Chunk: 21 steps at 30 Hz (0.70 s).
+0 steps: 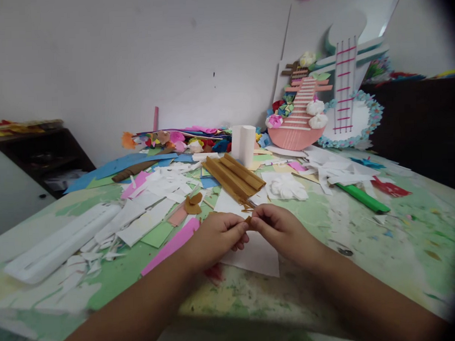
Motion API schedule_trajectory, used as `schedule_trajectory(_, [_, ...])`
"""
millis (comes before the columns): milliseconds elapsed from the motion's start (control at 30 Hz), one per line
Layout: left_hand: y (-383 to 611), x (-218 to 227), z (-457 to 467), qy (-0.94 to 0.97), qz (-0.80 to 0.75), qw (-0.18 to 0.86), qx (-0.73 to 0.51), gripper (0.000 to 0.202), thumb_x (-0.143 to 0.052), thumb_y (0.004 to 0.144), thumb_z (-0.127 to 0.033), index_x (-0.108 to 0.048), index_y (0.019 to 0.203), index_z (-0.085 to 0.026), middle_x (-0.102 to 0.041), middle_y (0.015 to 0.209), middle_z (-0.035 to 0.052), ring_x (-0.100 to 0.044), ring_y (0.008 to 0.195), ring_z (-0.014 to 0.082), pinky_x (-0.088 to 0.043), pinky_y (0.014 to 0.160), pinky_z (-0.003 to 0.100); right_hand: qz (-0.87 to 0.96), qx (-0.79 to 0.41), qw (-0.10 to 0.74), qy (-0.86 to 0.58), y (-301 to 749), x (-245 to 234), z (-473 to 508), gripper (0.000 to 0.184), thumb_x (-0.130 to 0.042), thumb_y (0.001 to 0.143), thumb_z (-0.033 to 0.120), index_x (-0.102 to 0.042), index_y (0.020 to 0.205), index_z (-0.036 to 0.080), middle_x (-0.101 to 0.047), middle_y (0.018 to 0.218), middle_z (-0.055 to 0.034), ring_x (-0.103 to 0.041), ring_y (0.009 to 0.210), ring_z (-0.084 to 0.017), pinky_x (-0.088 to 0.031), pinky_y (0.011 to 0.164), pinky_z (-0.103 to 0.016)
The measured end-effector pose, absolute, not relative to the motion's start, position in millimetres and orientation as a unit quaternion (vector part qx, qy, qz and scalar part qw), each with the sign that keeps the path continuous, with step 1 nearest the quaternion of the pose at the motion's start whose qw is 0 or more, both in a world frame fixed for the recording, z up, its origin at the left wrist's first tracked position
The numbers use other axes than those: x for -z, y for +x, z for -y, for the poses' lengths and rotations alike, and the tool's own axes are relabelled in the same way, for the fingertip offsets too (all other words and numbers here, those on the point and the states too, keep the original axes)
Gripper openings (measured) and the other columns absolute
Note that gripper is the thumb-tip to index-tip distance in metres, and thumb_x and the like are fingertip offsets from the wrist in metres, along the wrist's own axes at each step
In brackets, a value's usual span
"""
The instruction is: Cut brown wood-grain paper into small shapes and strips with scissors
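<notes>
Between my two hands is a small piece of brown crepe paper (248, 220), pinched at both ends. My left hand (224, 234) grips its left side between thumb and fingers; my right hand (280, 230) pinches its right side. Below the hands lies a sheet of white paper (255, 256). Just beyond them rests a folded length of brown crepe paper (233, 178), with what looks like a metal blade tip near its lower end. Cut brown paper petals (193, 204) lie to the left, and a white paper flower (287, 186) sits to the right.
White paper scraps (168, 180) cover the left side, near a long white plastic-looking bar (64, 243). A white paper roll (243, 145) stands at the back. Paper-decorated instrument models (300, 113) lean at the back right, and a green cutter-like tool (363, 197) lies in front of them.
</notes>
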<state>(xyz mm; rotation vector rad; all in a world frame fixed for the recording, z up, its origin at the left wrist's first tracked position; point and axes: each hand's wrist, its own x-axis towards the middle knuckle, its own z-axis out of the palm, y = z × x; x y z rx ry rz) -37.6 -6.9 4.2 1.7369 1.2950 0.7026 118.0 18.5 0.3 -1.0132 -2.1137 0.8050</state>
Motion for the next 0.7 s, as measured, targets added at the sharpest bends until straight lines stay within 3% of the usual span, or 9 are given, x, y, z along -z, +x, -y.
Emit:
schedule_trajectory(133, [-36.8, -2.5, 6.0, 0.717, -0.538, 0.351, -0.269, 0.026, -0.035, 0.076, -0.03, -0.054, 0.063, -0.016, -0.056, 0.059, -0.0002, -0.051, 0.052, 0.0095, -0.038, 0.052, 0.02, 0.837, -0.224, 0.317, -0.386, 119.7, 5.5, -18.2, 0.01, -0.038, 0.077, 0.02, -0.044, 0.07, 0.019, -0.049, 0.067, 0.0006, -0.044, 0.062, -0.011, -0.034, 0.056, -0.023])
schedule_trajectory(467, [-31.2, -5.7, 7.9, 0.659, -0.551, 0.415, -0.3, 0.024, -0.045, 0.071, -0.035, -0.053, 0.06, -0.015, -0.053, 0.05, -0.002, -0.042, 0.042, 0.0061, -0.03, 0.041, 0.017, 0.813, -0.255, 0.322, -0.413, 119.2, 4.9, -21.2, 0.011, -0.037, 0.076, 0.019, -0.043, 0.067, 0.019, -0.049, 0.063, 0.0014, -0.045, 0.06, -0.011, -0.035, 0.055, -0.024])
schedule_trajectory(567, [-34.0, -6.1, 9.2, 0.657, -0.555, 0.398, -0.32, 0.023, -0.045, 0.071, -0.033, -0.052, 0.058, -0.015, -0.052, 0.051, -0.0025, -0.04, 0.04, 0.0051, -0.028, 0.04, 0.017, 0.786, -0.319, 0.348, -0.4, 120.4, 6.1, -22.9, 0.007, -0.046, 0.074, 0.026, -0.046, 0.077, 0.02, -0.05, 0.071, 0.0007, -0.047, 0.065, -0.012, -0.037, 0.058, -0.025])
schedule_trajectory(700, [-37.7, -4.6, 9.6, 0.658, -0.548, 0.393, -0.334, 0.023, -0.046, 0.071, -0.033, -0.054, 0.059, -0.015, -0.051, 0.05, -0.003, -0.04, 0.041, 0.0053, -0.028, 0.041, 0.018, 0.744, -0.415, 0.368, -0.374, 120.1, 9.5, -26.2, 0.032, -0.057, 0.066, 0.025, -0.041, 0.093, 0.021, -0.05, 0.077, 0.001, -0.049, 0.07, -0.011, -0.038, 0.06, -0.026])
